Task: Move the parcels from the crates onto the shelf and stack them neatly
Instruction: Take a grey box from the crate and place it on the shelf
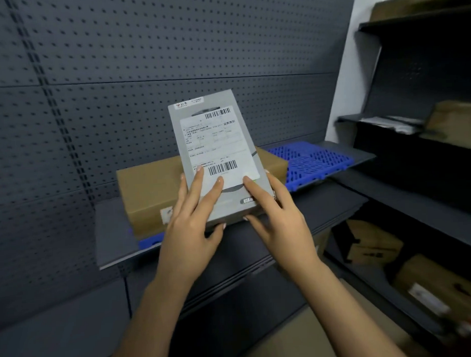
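The grey parcel (217,141) is held tilted, label side up, over the front edge of the shelf (113,236). The left hand (193,222) pinches its near left corner, fingers flat on the label and thumb under the near edge. The right hand (281,216) grips its near right corner, index finger on top and thumb below. Behind the parcel, a brown carton (149,192) lies on a blue grid mat (308,159) on the shelf.

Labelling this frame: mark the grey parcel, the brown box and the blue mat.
grey parcel (217,141): head view, its white shipping label.
brown box (149,180): head view, its top face.
blue mat (314,159): head view, its bare grid.
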